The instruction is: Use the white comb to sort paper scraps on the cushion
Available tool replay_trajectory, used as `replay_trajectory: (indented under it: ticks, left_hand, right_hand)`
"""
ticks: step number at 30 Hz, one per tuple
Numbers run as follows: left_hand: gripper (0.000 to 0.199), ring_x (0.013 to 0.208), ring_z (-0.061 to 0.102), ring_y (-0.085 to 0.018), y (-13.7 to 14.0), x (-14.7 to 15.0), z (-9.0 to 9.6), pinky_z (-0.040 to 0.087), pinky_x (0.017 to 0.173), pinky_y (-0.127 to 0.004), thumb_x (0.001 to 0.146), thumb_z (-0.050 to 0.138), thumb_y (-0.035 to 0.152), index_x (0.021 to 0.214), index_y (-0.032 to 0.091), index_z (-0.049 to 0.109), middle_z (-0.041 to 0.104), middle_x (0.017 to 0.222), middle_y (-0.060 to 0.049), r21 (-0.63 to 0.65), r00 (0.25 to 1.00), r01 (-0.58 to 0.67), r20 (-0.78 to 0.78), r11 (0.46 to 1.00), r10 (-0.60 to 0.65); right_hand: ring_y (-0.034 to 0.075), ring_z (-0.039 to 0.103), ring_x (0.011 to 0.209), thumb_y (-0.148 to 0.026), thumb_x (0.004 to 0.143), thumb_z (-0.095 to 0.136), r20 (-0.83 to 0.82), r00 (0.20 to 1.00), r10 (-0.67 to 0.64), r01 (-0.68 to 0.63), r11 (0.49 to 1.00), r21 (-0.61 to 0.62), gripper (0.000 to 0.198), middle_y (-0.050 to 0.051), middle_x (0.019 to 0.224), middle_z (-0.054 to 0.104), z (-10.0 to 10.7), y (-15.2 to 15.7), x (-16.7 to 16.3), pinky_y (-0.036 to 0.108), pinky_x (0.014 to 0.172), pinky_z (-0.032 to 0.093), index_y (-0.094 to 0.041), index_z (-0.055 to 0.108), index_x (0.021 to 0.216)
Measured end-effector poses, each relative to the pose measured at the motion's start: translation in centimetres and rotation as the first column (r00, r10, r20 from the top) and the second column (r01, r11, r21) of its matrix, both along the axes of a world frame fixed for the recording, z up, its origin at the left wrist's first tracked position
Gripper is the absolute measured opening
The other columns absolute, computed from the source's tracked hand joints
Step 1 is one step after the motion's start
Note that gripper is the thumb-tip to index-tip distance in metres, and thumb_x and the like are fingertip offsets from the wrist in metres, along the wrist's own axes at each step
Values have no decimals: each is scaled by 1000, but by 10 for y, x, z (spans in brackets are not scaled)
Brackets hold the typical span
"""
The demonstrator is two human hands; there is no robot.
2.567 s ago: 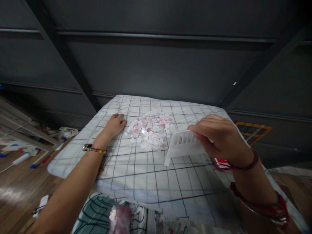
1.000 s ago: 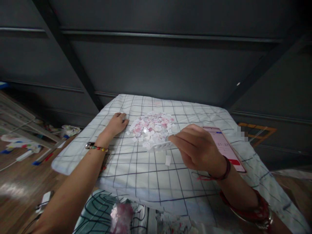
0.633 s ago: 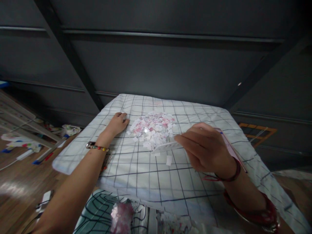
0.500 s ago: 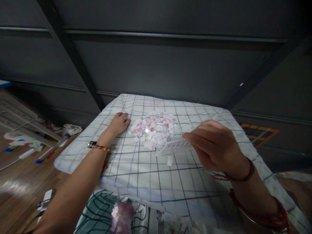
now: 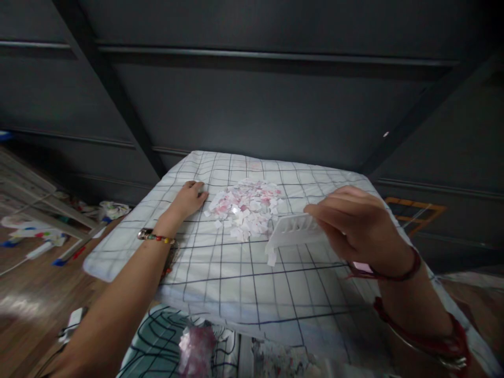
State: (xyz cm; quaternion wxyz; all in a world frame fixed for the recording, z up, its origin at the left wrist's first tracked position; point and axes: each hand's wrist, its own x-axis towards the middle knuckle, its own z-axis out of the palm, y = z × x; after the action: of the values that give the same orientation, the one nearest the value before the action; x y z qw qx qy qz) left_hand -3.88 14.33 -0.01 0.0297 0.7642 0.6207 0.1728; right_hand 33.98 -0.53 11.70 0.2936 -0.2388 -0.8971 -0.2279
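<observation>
A loose pile of small white and pink paper scraps point(image 5: 246, 210) lies on the checked cloth point(image 5: 236, 283). My right hand point(image 5: 354, 226) grips a white slotted plastic piece point(image 5: 293, 233) by its right end. Its lower left edge is close to a stray paper scrap point(image 5: 271, 257) just in front of the pile; I cannot tell if they touch. My left hand point(image 5: 191, 198) rests on the cloth to the left of the pile, fingers apart and holding nothing.
A dark panelled wall point(image 5: 255, 105) rises behind the table. Below the front edge are a clear bag of pink material point(image 5: 197, 349) and a container of paper bits point(image 5: 281, 359). A metal-legged frame point(image 5: 43, 194) and a power strip point(image 5: 74, 320) are on the left.
The white slotted piece has lifted slightly and shifted right, away from the pile, with its face turned more upright. My left hand stays in place on the cloth.
</observation>
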Motion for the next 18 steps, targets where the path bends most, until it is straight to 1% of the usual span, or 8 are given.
replay_trajectory:
  ticks: [4,7,10,14,18]
  left_hand:
    - [46,132,56,-32,1,-1,-1,44,120,-49,92,46,35,128,13,64,69,129,-17,5,1000,10,5,1000,-10]
    - [46,135,54,-32,1,-1,-1,42,122,-48,93,45,35,129,13,64,68,131,-17,-5,1000,11,-1,1000,-11]
    - [46,136,54,-31,1,-1,-1,42,122,-47,93,46,35,129,13,63,68,132,-16,-15,1000,0,-4,1000,0]
    - [43,135,54,-31,1,-1,-1,44,121,-48,92,47,34,127,15,64,69,131,-15,-4,1000,1,-4,1000,-2]
    - [45,135,54,-32,0,-1,0,43,122,-48,93,45,37,127,14,64,68,130,-16,-12,1000,7,-2,1000,-7]
  right_hand:
    - [17,58,62,-7,92,49,-22,998,-59,60,998,33,19,-1,65,66,2,1,7,32,67,48,-19,64,95]
    - [18,59,62,-5,88,49,16,992,-129,128,990,62,22,0,66,66,-1,4,8,33,68,48,-19,66,91]
    - [18,58,63,-5,84,50,38,987,-155,153,987,50,23,0,67,66,-3,7,11,33,70,47,-20,68,89]
    - [19,58,64,-5,80,52,46,989,-142,142,990,9,25,0,66,66,-3,8,12,35,70,47,-20,70,90]
    - [17,54,60,-4,82,51,27,998,-54,54,999,6,24,-1,62,62,-2,4,2,33,66,46,-19,68,88]
